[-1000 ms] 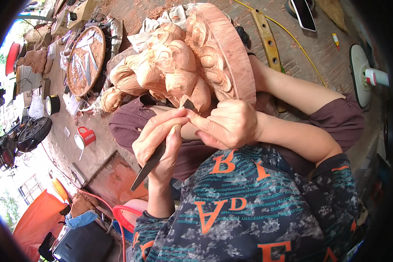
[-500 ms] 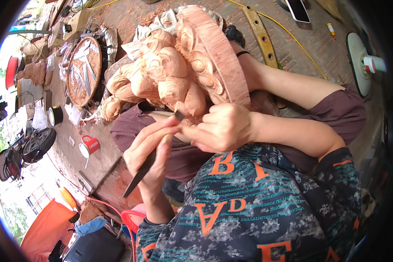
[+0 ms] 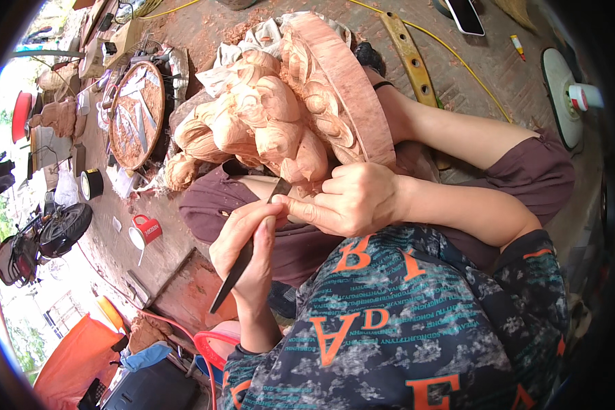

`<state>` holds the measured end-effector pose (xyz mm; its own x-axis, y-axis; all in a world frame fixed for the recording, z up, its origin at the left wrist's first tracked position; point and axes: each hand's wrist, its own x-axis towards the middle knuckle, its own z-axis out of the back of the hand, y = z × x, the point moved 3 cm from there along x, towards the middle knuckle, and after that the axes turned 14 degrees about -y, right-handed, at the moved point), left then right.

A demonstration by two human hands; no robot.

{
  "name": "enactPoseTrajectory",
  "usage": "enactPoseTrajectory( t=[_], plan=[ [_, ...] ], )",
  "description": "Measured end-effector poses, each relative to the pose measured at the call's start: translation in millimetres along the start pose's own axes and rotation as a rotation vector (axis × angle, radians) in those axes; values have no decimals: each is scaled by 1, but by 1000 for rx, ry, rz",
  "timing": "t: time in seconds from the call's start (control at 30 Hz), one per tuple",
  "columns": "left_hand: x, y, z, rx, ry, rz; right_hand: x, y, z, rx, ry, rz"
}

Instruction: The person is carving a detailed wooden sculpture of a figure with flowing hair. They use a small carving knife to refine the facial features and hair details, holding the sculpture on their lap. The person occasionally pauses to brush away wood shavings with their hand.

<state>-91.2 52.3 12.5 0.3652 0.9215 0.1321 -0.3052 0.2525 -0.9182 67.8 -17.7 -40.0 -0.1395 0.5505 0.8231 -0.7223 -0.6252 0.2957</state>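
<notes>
A reddish-wood carving (image 3: pixel 273 113) of rounded, swirling forms leans across my lap, its thick flat base (image 3: pixel 345 85) on the right. My left hand (image 3: pixel 242 239) is closed around a flat dark chisel (image 3: pixel 232 280), held aslant with its upper end close to the carving's lower edge. My right hand (image 3: pixel 359 201) is curled beside the carving's near edge. Its index finger reaches left to my left fingertips and touches at the chisel. Whatever its other curled fingers hold, if anything, is hidden.
To the left lies a round tray (image 3: pixel 119 126) of blades and wood chips, with a red mug (image 3: pixel 145 231) and a tape roll (image 3: pixel 91 183) nearer. Beyond my leg are a yellow level (image 3: pixel 408 58), a phone (image 3: pixel 466 17) and a yellow cable (image 3: pixel 471 78).
My left hand and the chisel have shifted slightly right, relative to the picture and toward my right hand. The whole scene at left has also slid a little right with the view.
</notes>
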Motion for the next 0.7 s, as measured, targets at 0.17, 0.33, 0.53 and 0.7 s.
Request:
enactPoseTrajectory(
  t=[0.17,0.33,0.53,0.7],
  plan=[
    [1,0,-12,52,40,-51,-8,19,9,-39,39,-171],
    [-6,-3,-4,128,31,-110,-7,35,5,59,71,-330],
    [-4,3,-2,103,30,-4,-6,42,0,127,67,-449],
    [-3,-9,-14,169,83,-190,-9,45,4,105,94,-508]
  ],
)
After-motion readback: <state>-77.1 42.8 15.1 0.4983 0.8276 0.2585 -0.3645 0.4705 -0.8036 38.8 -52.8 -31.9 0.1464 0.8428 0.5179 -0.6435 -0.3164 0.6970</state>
